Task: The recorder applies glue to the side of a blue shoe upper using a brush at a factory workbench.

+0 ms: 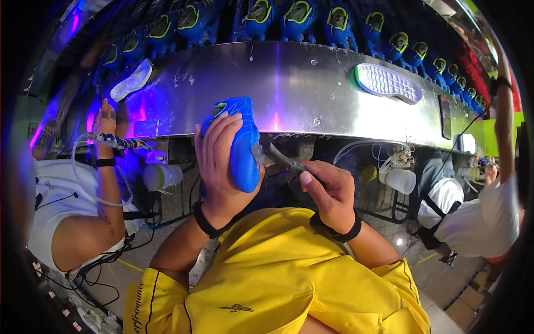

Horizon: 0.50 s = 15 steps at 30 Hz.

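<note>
My left hand (pixel 214 153) is wrapped around a blue shoe upper (pixel 243 153), its fingers over the top and side. The shoe is held on end in front of the bench edge, with a bit of green trim near its top. In my right hand (pixel 334 192), thumb and fingers pinch the dark handle of a brush (pixel 288 162). The brush's pale, frayed tip meets or nearly meets the lower right side of the shoe; the exact contact is hard to make out.
A metal bench (pixel 217 83) curves across ahead. On it lie a white sole (pixel 132 82) at left and a white-and-green sole (pixel 389 83) at right. Several blue shoes (pixel 298 21) line the far side. Co-workers sit on both sides; white containers (pixel 400 181) hang below the bench.
</note>
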Each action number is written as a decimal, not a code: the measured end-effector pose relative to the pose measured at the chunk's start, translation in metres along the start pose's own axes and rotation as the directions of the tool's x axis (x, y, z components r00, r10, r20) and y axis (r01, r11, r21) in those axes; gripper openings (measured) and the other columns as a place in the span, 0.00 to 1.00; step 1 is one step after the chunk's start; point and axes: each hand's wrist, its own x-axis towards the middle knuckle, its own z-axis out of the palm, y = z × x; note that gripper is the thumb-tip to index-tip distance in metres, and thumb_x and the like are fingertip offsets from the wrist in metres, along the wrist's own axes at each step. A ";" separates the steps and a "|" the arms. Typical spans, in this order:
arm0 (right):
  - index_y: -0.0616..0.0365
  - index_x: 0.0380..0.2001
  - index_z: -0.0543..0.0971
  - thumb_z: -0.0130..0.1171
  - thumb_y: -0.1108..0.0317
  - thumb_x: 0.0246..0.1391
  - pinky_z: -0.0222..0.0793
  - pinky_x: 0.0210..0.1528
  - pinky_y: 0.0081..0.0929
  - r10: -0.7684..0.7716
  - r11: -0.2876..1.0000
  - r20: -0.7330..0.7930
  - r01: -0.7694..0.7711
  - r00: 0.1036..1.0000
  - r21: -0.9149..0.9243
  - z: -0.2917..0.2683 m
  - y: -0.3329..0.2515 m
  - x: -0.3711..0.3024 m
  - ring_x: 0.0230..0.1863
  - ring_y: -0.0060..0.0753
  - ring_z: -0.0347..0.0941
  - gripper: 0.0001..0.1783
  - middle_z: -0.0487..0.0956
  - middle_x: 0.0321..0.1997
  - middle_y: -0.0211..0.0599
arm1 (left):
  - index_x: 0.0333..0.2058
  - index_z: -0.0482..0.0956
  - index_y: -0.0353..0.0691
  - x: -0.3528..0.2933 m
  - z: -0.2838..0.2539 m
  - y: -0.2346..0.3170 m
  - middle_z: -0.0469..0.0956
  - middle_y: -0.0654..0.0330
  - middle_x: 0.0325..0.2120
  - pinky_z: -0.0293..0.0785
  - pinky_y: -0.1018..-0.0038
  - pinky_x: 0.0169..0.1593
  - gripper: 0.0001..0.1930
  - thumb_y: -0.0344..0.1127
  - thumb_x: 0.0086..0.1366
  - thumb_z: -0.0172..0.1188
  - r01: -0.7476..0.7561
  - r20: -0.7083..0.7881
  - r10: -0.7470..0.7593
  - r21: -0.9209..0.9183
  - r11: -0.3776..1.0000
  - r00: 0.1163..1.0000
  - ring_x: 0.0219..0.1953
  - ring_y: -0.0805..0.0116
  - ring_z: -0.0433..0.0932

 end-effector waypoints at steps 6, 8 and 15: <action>0.69 0.45 0.85 0.65 0.74 0.65 0.69 0.33 0.28 -0.184 0.977 -0.071 0.174 0.980 -0.126 -0.009 -0.009 -0.008 0.27 0.35 0.75 0.10 0.80 0.29 0.45 | 0.65 0.70 0.40 0.024 0.006 0.016 0.76 0.50 0.61 0.55 0.41 0.76 0.44 0.28 0.45 0.75 0.071 -0.021 -0.070 0.062 0.996 0.997 0.66 0.44 0.73; 0.69 0.45 0.85 0.65 0.74 0.64 0.68 0.32 0.28 -0.235 0.960 -0.099 0.216 0.967 -0.177 -0.013 -0.013 -0.007 0.25 0.34 0.74 0.10 0.79 0.28 0.44 | 0.64 0.70 0.40 0.033 0.008 0.020 0.76 0.50 0.60 0.55 0.41 0.76 0.44 0.27 0.45 0.75 0.089 -0.024 -0.087 0.094 0.992 0.996 0.66 0.44 0.73; 0.68 0.46 0.86 0.66 0.75 0.62 0.68 0.29 0.27 -0.324 0.875 -0.148 0.237 0.934 -0.422 -0.032 -0.046 0.016 0.23 0.33 0.74 0.11 0.79 0.28 0.42 | 0.62 0.70 0.40 0.065 0.007 0.024 0.76 0.49 0.57 0.59 0.43 0.73 0.42 0.26 0.44 0.74 0.103 0.081 -0.114 0.121 0.987 0.990 0.63 0.43 0.73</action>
